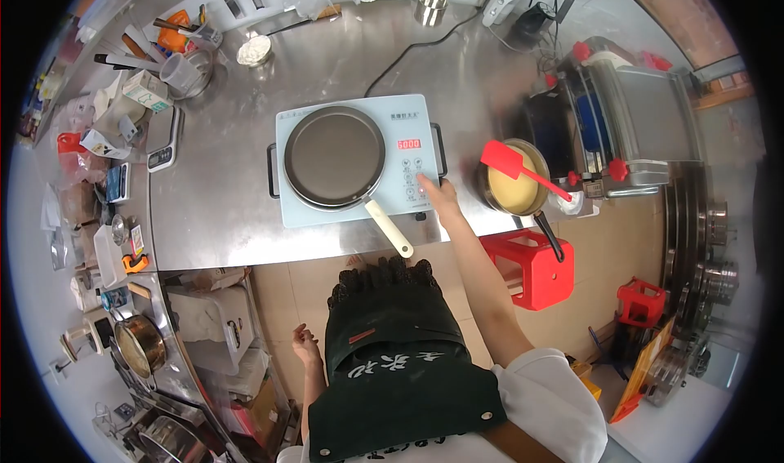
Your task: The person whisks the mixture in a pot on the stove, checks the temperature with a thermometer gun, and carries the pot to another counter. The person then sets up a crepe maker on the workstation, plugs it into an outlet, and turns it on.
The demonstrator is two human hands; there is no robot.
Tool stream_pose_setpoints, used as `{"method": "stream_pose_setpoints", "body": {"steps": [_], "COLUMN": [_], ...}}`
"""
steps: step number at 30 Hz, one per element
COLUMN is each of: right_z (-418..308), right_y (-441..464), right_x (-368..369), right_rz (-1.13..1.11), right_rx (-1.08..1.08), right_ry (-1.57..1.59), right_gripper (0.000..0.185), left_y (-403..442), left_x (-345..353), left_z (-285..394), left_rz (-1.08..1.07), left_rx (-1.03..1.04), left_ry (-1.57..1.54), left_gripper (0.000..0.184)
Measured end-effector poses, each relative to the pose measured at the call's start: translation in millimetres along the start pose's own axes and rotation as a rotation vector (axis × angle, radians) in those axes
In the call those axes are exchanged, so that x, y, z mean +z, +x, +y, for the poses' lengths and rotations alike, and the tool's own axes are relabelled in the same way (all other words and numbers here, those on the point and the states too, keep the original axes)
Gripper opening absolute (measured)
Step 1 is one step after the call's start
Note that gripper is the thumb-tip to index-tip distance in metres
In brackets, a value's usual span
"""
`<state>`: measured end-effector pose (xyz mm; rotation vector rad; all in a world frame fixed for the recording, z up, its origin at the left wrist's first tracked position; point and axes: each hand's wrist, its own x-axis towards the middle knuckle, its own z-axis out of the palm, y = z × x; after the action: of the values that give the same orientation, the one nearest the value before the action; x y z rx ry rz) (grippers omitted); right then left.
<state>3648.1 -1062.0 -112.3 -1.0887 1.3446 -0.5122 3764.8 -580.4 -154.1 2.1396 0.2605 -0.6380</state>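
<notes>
A light-blue electric cooktop [343, 214] with a lit red display stands on the steel table. On its round heating area sits a frying pan [335, 157], its inside bare, its cream handle pointing toward me. My right hand [439, 198] reaches to the cooktop's front right corner, one finger stretched onto the touch buttons and nothing held. My left hand [305, 345] hangs low beside my apron, loosely bent with fingers apart, holding nothing. To the right is a saucepan [490, 198] of pale yellow batter, with a red spatula [502, 159] lying across its rim.
A white bowl of white stuff [255, 51] and a steel cup [430, 10] stand at the back. Left is a kitchen scale [165, 138]. A black cord [408, 48] runs behind the cooktop. Below the right table edge stands a red stool [547, 277]; metal equipment [653, 112] is far right.
</notes>
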Motion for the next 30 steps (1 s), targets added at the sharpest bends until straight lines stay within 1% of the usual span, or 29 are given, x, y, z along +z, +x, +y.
{"method": "stream_pose_setpoints", "body": {"steps": [2,5,8,11,14,17,19,23,29,30], "right_z": [28.4,31.8,54.8,57.7,54.1,49.4,46.2,44.9,58.4,56.5], "right_y": [-2.3,-54.1,-71.4,-67.4,-63.6,-65.4,-68.7,-70.9,-64.8,-66.4], "right_x": [-12.0,-14.9,-10.9,-7.9,-7.7,-5.4,-2.1,2.0,-11.2,-10.3], "right_rz": [-0.001,0.057,-0.122,-0.147,-0.167,-0.13,-0.064,-0.001,-0.193,-0.176], "right_rx": [-0.052,0.185,0.119,0.12,0.16,0.141,0.122,0.089,0.154,0.154], "right_ry": [0.018,0.269,0.361,0.304,0.244,0.172,0.118,0.068,0.232,0.219], "right_gripper": [0.053,0.053,0.046,0.036,0.033,0.038,0.043,0.051,0.049,0.048], "left_y": [-1.1,0.0,0.2,1.2,-0.2,-2.1,-3.2,-2.0,-4.6,-5.5], "left_x": [1.3,2.1,2.7,2.1,3.5,4.0,4.7,5.6,3.9,3.6], "left_z": [4.1,-3.0,-11.3,-14.2,-10.8,-7.4,-6.7,-18.3,-25.8,-25.2], "left_rz": [0.007,0.008,-0.005,-0.015,-0.022,-0.022,-0.019,-0.025,-0.006,-0.004], "left_rx": [0.005,0.006,-0.018,-0.011,0.0,0.008,0.014,0.023,0.009,0.009], "left_ry": [-0.01,-0.004,0.006,0.013,0.029,0.036,0.036,0.017,0.029,0.037], "left_gripper": [0.023,0.023,0.023,0.024,0.024,0.024,0.024,0.024,0.024,0.024]}}
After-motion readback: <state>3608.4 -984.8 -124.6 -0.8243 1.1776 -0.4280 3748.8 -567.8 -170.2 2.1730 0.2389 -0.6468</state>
